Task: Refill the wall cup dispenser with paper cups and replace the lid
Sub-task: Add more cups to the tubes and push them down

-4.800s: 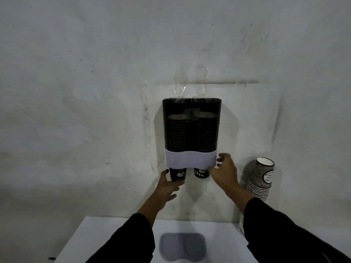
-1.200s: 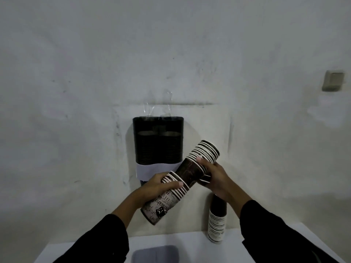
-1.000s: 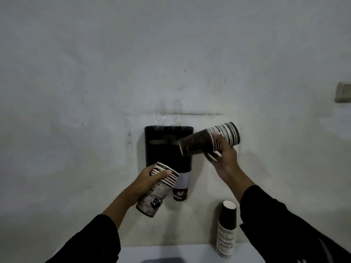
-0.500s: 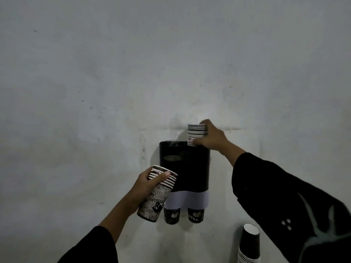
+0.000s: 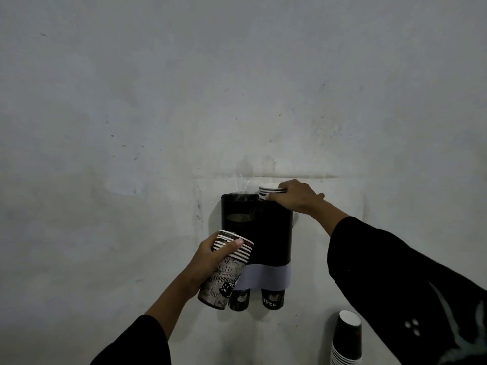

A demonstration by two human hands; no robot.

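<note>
- The black wall cup dispenser (image 5: 266, 233) hangs on the grey wall (image 5: 158, 101), its top open; two cup bottoms poke out below its white band
- Our right hand (image 5: 295, 197) grips a cup stack (image 5: 271, 193) sunk into the right-hand tube, only rims showing
- Our left hand (image 5: 210, 256) clasps a second, printed stack (image 5: 226, 272) tilted beside the dispenser's lower left
- A third stack (image 5: 346, 338) stands at lower right

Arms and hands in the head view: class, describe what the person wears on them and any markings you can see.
Both arms wear long black sleeves pushed back, forearms bare. The right sleeve carries pale markings: small white dots and light curved streaks. The left sleeve looks plain. The left hand and right hand are bare; no gloves or jewellery visible.
</note>
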